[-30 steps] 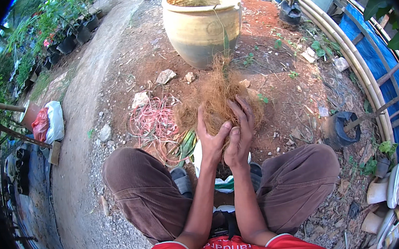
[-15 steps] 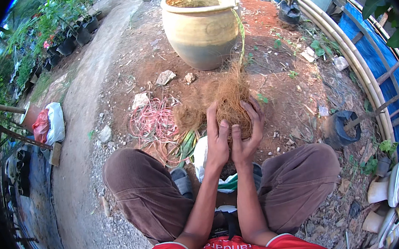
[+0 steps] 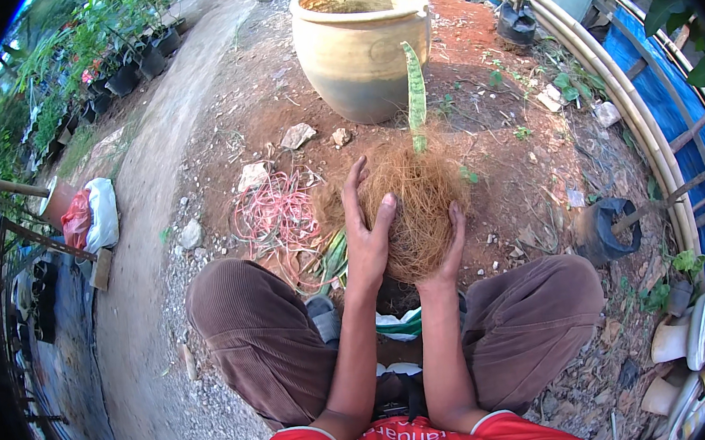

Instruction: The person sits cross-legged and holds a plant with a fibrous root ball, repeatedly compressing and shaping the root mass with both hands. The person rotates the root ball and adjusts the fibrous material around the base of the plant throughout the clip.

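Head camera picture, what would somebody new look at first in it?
Probably the fuzzy ball of brown fibre between the left hand and right hand, with one green leaf sticking up from it. Beyond it, at the top middle, stands a big yellowish pot. A messy tangle of pink string lies on the ground, left of the hands.

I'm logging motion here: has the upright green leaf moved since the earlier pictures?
Yes, lower in the view. Half a second ago, the green leaf reached up to the rim of the large tan pot; now its tip ends below that rim.
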{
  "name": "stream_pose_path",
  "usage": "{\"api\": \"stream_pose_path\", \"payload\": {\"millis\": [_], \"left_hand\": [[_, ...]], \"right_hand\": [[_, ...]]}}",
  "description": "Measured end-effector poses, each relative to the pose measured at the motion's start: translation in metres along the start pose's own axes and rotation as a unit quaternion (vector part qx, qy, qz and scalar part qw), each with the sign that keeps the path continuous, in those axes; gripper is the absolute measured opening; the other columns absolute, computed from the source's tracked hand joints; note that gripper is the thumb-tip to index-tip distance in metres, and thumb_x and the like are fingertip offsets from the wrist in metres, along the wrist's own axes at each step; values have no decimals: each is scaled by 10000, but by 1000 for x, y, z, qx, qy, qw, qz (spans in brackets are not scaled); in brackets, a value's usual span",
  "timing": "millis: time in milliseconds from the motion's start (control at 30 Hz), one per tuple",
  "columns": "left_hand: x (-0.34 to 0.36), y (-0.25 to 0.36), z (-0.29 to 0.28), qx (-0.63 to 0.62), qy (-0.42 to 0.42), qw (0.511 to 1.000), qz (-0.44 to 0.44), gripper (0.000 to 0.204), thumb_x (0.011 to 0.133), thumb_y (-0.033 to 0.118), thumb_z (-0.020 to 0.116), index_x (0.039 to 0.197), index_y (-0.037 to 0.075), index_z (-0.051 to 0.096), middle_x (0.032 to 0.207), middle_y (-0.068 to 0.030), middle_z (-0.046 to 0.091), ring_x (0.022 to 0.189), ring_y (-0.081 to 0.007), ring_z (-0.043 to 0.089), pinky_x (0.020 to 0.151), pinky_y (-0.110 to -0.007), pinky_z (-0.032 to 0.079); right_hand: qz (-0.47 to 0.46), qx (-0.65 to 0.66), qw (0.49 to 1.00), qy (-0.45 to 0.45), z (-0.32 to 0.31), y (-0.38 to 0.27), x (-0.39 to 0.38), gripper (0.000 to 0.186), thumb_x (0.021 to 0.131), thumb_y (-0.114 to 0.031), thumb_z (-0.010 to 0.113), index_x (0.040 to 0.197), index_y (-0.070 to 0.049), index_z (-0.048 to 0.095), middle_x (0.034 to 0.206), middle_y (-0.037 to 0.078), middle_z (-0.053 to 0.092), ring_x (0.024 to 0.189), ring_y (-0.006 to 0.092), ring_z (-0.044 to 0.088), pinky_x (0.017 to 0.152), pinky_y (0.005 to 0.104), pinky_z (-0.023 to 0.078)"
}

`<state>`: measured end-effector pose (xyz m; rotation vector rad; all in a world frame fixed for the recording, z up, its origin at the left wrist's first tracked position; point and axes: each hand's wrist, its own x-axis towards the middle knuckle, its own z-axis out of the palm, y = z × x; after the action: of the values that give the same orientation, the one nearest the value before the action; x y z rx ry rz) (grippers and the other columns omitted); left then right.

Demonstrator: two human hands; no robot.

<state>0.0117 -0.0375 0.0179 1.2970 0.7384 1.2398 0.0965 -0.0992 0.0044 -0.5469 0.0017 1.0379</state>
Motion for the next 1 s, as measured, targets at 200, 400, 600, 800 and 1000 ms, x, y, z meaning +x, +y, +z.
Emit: {"api": "stream_pose_path", "payload": {"millis": [200, 400, 600, 800, 1000], "left_hand": [[11, 2, -23, -133, 36, 989, -47, 725, 992, 448, 570, 1568, 90, 316, 1431, -197, 463, 1401, -301, 389, 1170, -448, 296], [2, -5, -39, -233, -21, 967, -102, 851, 923, 336, 696, 1588, 36, 258, 1531, -196, 398, 1372, -288, 462, 1098, -419, 428], [8, -19, -46, -211, -88, 965, -126, 907, 838, 222, 738, 1566, -37, 262, 1570, -201, 389, 1401, -325, 456, 1178, -421, 344], [5, -24, -51, -283, -155, 923, -208, 752, 796, 263, 665, 1391, -121, 409, 1395, -307, 509, 1317, -387, 533, 1125, -472, 431], [10, -40, -47, -355, -278, 887, -102, 655, 881, 289, 644, 1383, -85, 449, 1264, -220, 616, 1251, -288, 582, 1064, -408, 457]], "right_hand": [[22, -45, 998, 32, -40, -1, 16, 457, 1023, -346, 515, 1347, -33, 589, 1338, 147, 634, 1227, 280, 607, 1038, 445, 508], [149, 75, 973, -158, -66, -1, 12, 429, 1011, -273, 561, 1349, -10, 585, 1338, 156, 640, 1246, 254, 607, 1038, 449, 523], [-4, -31, 992, -122, -79, 25, -7, 460, 1045, -248, 523, 1424, 10, 496, 1452, 168, 547, 1320, 269, 553, 1110, 464, 478], [8, 37, 984, -176, -89, 27, -8, 447, 1048, -222, 519, 1423, 20, 486, 1458, 172, 535, 1328, 271, 544, 1115, 461, 474], [122, 82, 983, -111, -70, 18, -5, 403, 1044, -263, 521, 1343, 5, 560, 1337, 159, 631, 1202, 256, 635, 1018, 417, 547]]}}
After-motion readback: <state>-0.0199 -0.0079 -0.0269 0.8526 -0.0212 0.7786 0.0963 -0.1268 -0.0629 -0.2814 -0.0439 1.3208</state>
